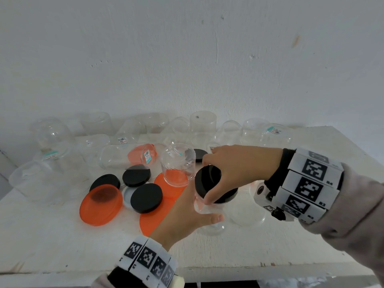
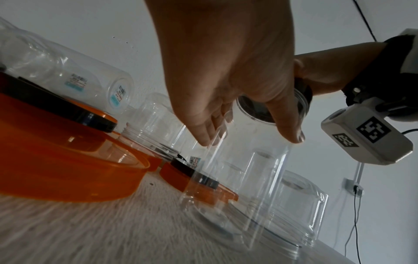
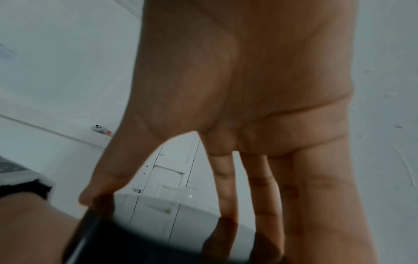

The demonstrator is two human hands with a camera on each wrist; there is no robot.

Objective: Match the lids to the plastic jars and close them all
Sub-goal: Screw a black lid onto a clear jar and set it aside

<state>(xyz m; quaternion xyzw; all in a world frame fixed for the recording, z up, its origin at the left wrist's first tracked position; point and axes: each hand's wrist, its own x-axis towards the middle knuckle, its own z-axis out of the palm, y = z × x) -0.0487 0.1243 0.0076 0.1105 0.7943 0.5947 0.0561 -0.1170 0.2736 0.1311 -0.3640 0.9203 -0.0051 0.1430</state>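
left hand wraps round the body of a clear jar, thumb across the front of it, the grip clamped on the plastic and the jar standing upright near the front middle of the white worktop. right hand comes over the top, thumb and fingers spread round the rim of a black lid, its grip clamped on that lid, which sits tilted at the jar's mouth, whether seated or not i cannot tell. in the left wrist view the jar shows see-through with the lid dark at its top, and the right wrist view shows fingertips pressed on the lid's edge. just left of the jar lie loose lids: three more black ones overlapping, an orange lid to the front left, another orange one partly under the left wrist. an upturned clear jar stands on a further orange lid behind. more clear jars line the back against the wall.
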